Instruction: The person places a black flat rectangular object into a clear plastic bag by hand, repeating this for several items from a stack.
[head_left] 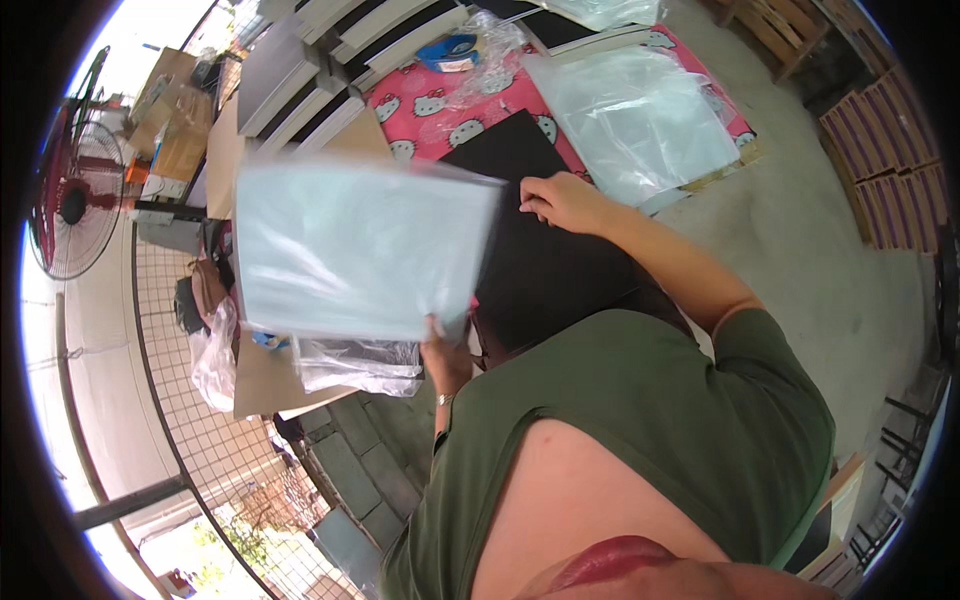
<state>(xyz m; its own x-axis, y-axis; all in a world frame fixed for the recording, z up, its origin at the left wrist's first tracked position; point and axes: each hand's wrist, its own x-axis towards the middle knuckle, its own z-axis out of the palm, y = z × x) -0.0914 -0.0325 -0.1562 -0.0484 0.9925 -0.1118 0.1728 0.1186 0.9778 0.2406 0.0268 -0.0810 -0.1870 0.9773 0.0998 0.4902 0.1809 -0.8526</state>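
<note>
My left hand grips the lower right edge of a clear plastic bag, flat, pale and slightly blurred by motion. It is lifted over the left part of the work table. Close to my body lies a flat black board, partly behind the raised bag. Over its right edge hovers my right hand, fingers curled closed; whatever is in them, if anything, is hidden. Beyond that hand, a pile of clear plastic bags rests on the pink patterned table cover.
Thick stacks of grey-white and black boards stand at the far left. A blue tape dispenser sits beside crumpled plastic. A fan is at the left, and bundled cardboard at the far right. More plastic-wrapped material lies beneath the raised bag.
</note>
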